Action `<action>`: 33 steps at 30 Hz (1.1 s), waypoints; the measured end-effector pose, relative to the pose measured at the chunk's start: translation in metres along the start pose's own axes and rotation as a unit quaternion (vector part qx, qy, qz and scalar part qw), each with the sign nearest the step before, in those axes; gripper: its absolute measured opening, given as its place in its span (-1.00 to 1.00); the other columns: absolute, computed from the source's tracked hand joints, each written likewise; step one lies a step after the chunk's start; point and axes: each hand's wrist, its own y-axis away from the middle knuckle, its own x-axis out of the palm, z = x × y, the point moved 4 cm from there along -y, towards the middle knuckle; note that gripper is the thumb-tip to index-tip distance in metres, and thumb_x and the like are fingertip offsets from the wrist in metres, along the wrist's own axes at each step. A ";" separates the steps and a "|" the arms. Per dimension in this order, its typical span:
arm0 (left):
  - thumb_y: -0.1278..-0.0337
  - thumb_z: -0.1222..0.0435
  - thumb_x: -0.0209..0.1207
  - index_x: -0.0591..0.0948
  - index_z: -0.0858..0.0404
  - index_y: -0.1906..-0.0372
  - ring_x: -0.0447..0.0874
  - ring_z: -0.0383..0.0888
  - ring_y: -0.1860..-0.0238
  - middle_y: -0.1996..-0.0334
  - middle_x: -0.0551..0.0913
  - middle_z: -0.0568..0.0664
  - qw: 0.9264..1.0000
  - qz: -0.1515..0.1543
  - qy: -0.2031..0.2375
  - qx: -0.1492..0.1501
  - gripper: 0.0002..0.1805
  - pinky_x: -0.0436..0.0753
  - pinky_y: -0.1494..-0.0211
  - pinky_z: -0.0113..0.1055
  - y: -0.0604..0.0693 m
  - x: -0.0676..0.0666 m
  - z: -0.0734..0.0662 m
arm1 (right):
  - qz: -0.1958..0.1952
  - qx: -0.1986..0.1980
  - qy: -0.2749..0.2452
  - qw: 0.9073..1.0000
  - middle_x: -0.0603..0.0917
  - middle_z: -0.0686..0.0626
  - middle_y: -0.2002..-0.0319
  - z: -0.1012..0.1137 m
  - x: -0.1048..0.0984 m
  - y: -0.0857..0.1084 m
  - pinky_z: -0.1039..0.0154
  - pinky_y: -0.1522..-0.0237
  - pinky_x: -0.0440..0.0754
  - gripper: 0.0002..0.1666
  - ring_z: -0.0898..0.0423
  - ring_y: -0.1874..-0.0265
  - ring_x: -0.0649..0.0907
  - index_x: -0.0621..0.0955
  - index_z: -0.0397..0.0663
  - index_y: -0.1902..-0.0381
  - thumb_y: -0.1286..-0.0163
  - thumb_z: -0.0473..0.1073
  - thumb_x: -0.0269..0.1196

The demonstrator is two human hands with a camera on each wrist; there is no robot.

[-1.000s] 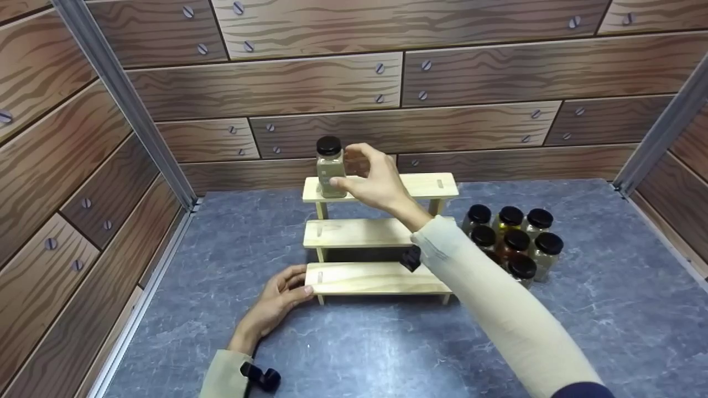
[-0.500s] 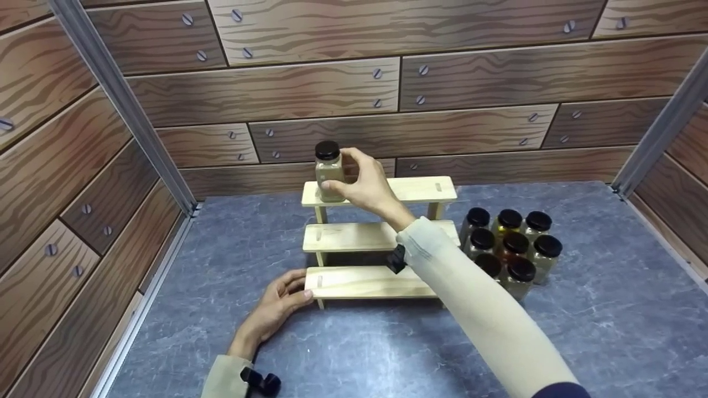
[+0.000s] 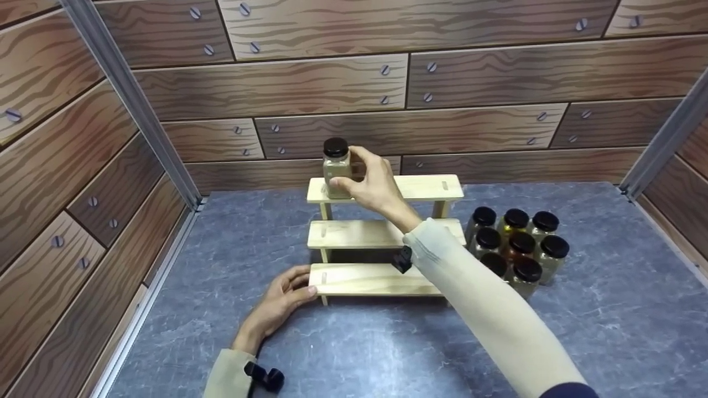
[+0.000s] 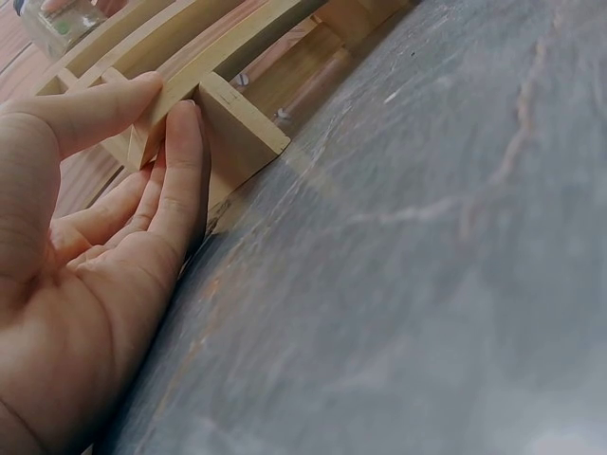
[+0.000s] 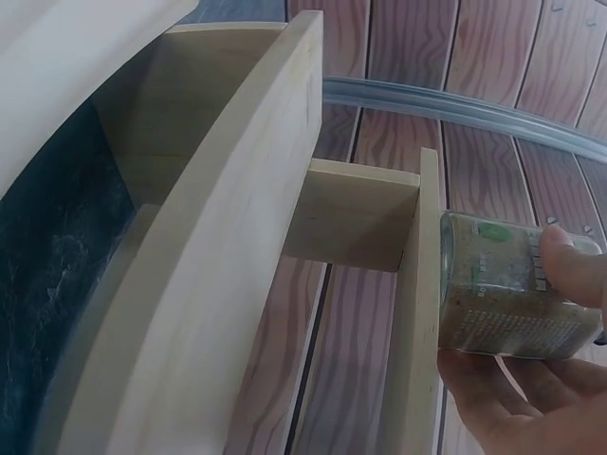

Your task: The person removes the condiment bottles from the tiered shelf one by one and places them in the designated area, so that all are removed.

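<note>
A three-tier wooden display shelf (image 3: 354, 235) stands on the grey marbled table. On the left end of its top tier is a square glass spice jar (image 3: 336, 168) with a black lid and greenish-beige contents. My right hand (image 3: 379, 185) grips this jar from the right, thumb in front and fingers behind. The right wrist view shows the jar's base (image 5: 450, 284) against the top board, and a printed label. My left hand (image 3: 279, 301) pinches the left end of the lowest tier; in the left wrist view the thumb lies over the board (image 4: 175, 90) and fingers under it.
A close group of several black-lidded spice jars (image 3: 520, 243) stands right of the shelf, partly hidden by my right sleeve. Wood-patterned walls (image 3: 332, 88) with metal corner rails (image 3: 133, 105) enclose the table (image 3: 232, 232) at the back and sides.
The right hand's thumb and fingers have come slightly closer around the jar, which stays at the top tier's left end. The left hand keeps its hold. The head view shifts slightly.
</note>
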 end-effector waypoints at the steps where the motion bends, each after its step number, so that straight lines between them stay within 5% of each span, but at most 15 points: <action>1: -0.36 0.50 0.27 0.21 0.62 -0.52 0.72 -0.04 -0.17 -0.32 0.56 0.26 1.000 0.001 -0.002 0.000 -0.26 0.73 -0.37 -0.19 -0.001 0.001 0.000 | 0.002 0.001 -0.006 1.000 0.76 -0.17 -0.17 0.000 -0.002 0.002 0.15 -0.18 0.79 -0.21 -0.07 -0.06 0.79 0.56 -0.16 -0.42 -0.27 -0.19 0.59; 7: -0.36 0.50 0.28 0.23 0.61 -0.51 0.71 -0.05 -0.18 -0.29 0.59 0.22 1.000 0.003 -0.007 0.003 -0.27 0.72 -0.38 -0.19 -0.004 0.001 -0.002 | 0.005 -0.012 -0.035 0.999 0.75 -0.19 -0.17 0.008 -0.014 0.010 0.15 -0.13 0.83 -0.23 -0.12 -0.05 0.81 0.56 -0.16 -0.42 -0.29 -0.21 0.58; 12: -0.36 0.50 0.27 0.22 0.61 -0.52 0.71 -0.03 -0.19 -0.32 0.56 0.27 1.000 0.002 -0.010 0.002 -0.26 0.71 -0.40 -0.18 -0.003 0.000 -0.003 | 0.000 -0.030 -0.005 1.000 0.78 -0.14 -0.12 0.014 -0.026 0.018 0.13 -0.16 0.81 -0.23 -0.06 -0.03 0.81 0.58 -0.14 -0.40 -0.27 -0.15 0.59; 26: -0.38 0.49 0.27 0.21 0.60 -0.53 0.70 -0.03 -0.21 -0.35 0.54 0.29 1.000 0.004 -0.015 -0.002 -0.25 0.71 -0.40 -0.20 0.000 -0.002 -0.002 | -0.014 -0.024 -0.012 1.000 0.79 -0.20 -0.08 0.005 -0.065 0.047 -0.05 -0.14 0.83 -0.24 -0.13 0.00 0.82 0.59 -0.20 -0.37 -0.24 -0.20 0.60; 33: -0.39 0.49 0.26 0.21 0.60 -0.53 0.70 -0.05 -0.20 -0.32 0.57 0.23 1.000 0.002 -0.010 -0.003 -0.26 0.72 -0.39 -0.21 0.001 0.001 0.002 | -0.017 -0.016 -0.006 1.000 0.78 -0.16 -0.10 0.000 -0.086 0.065 0.12 -0.11 0.85 -0.21 -0.05 -0.08 0.78 0.59 -0.17 -0.38 -0.21 -0.22 0.62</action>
